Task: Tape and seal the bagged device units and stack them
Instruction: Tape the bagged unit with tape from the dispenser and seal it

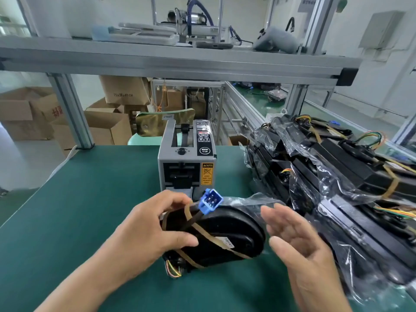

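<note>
Left hand grips the rounded black unit, crossed by brown tape. Right hand hovers beside it, fingers straight, holding nothing. Grey dispenser reads "CAUTION" and "SEMI".

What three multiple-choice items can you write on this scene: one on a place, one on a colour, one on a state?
1. Where does the tape dispenser stand? A. on the bagged unit B. behind it, on the green mat C. under it
2. What colour is the connector? A. red B. white C. blue
3. What does the left hand do? A. grips the unit B. lies flat C. presses the dispenser
B: the dispenser stands beyond the unit. C: it is plainly blue. A: its fingers curl round the unit.
</note>
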`<state>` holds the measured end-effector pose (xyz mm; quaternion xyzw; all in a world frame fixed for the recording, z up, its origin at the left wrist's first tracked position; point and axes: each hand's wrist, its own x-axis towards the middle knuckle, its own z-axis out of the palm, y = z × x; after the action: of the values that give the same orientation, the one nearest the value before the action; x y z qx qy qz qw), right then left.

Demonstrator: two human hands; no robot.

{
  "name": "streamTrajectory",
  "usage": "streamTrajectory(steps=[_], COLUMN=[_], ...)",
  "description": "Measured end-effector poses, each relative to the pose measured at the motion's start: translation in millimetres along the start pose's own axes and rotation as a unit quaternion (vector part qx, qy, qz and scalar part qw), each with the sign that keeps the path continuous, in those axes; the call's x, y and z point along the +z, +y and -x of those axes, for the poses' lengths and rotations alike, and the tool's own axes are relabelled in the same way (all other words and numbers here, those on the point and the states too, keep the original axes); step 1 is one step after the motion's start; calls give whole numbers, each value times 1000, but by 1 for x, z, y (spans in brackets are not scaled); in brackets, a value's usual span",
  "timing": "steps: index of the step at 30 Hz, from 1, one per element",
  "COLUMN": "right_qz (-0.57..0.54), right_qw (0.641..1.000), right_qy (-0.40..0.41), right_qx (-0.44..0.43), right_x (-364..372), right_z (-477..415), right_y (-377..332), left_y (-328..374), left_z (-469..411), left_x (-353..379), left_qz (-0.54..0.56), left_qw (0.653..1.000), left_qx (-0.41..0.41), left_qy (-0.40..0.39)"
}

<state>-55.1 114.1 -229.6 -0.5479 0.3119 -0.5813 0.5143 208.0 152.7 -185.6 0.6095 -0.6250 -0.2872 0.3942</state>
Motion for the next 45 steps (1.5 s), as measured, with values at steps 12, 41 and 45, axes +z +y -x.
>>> streamTrajectory(steps=[12,41,45], right_qz=[342,312,311], right_qw=[915,937,935], right_qy=[-88,130,142], right_qx=[-195,-93,-100], right_x=[24,43,40], right_z=[-24,2,3], right_y=[1,23,23], left_y=[3,-16,-9], left_z=[-6,-78,-95], left_x=[8,8,12], left_qz=[-245,291,372], left_qw=[964,867,821], left_qx=[100,-322,-392], left_qy=[0,244,184])
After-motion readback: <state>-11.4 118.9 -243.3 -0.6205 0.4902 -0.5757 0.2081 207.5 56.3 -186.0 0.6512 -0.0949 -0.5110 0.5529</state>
